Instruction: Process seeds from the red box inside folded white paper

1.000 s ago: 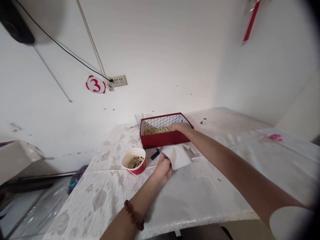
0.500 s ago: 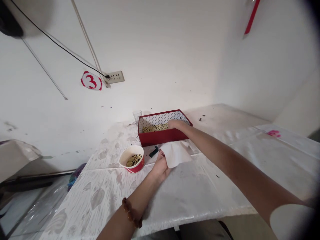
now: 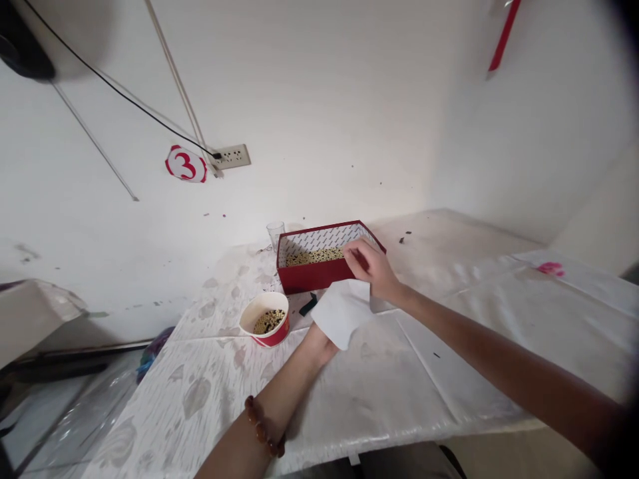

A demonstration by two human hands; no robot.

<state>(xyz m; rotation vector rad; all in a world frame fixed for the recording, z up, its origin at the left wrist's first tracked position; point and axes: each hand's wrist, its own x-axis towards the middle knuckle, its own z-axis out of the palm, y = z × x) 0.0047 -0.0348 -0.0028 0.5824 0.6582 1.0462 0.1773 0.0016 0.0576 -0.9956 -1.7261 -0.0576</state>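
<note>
My left hand (image 3: 322, 347) holds a thin white sheet (image 3: 344, 313), paper or cloth, that covers most of its fingers. My right hand (image 3: 372, 266) is at the near right edge of a dark red box (image 3: 314, 276), fingers curled together. Anything between its fingertips is hidden. Inside the patterned-lined box lies a layer of small gold and black bead-like pieces (image 3: 314, 257). Left of my left hand stands a red-and-white paper bowl (image 3: 275, 338) with similar gold and black pieces (image 3: 269, 322) in it.
A clear glass (image 3: 275, 233) stands behind the box's left end. A dark strip (image 3: 308, 305) lies between bowl and box. The table has a patterned white cover (image 3: 219, 372), with a pink mark (image 3: 551, 269) at right. A wall socket (image 3: 234, 156) holds a plugged cable.
My right hand has come up out of the box and back toward me, above its near edge. The white sheet now lies further over my left hand.
</note>
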